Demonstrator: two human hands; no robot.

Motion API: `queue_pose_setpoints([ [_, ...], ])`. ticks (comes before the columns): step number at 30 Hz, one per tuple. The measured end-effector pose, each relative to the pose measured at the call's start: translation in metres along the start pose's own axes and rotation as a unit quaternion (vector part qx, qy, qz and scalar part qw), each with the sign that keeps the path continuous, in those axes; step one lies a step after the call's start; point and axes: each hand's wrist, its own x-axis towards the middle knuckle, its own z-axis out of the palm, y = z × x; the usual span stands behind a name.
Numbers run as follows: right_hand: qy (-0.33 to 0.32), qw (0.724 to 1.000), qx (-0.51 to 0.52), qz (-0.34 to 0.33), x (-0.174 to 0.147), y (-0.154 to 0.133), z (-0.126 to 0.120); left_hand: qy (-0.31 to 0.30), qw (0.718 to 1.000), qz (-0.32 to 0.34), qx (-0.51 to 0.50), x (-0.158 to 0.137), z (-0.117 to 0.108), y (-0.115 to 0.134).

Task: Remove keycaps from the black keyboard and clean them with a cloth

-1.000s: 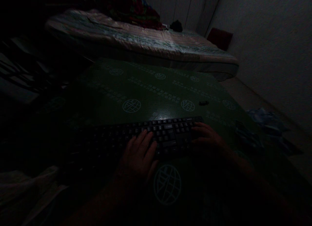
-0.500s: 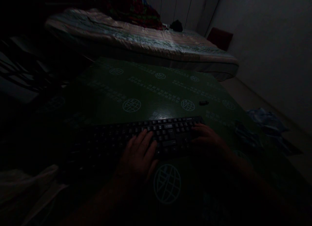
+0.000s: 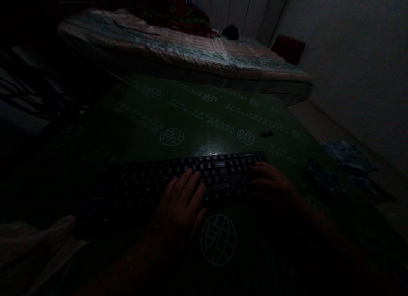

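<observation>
A black computer keyboard (image 3: 219, 177) lies across the green table (image 3: 204, 121), its left part almost lost in the dark. My left hand (image 3: 181, 202) rests flat on the middle of it, palm down, fingers stretched over the keys. At the keyboard's right end, the fingers of my right hand (image 3: 270, 181) reach over the keys from the side, stretched out. The lower part of the right hand fades into shadow. Neither hand grasps anything.
A small dark object (image 3: 267, 134) lies on the table beyond my right hand. Crumpled cloth (image 3: 38, 245) is at the lower left, and dark bundled cloth (image 3: 323, 175) at the right edge. Behind the table stands a bed with a striped mattress (image 3: 191, 49).
</observation>
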Motion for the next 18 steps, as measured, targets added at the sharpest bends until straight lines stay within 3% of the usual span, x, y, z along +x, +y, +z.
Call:
queue_pose_setpoints([
  [18, 0.080, 0.997, 0.016, 0.007, -0.015, 0.001, 0.018, 0.004, 1.000, 0.004, -0.007, -0.001, 0.001, -0.001],
])
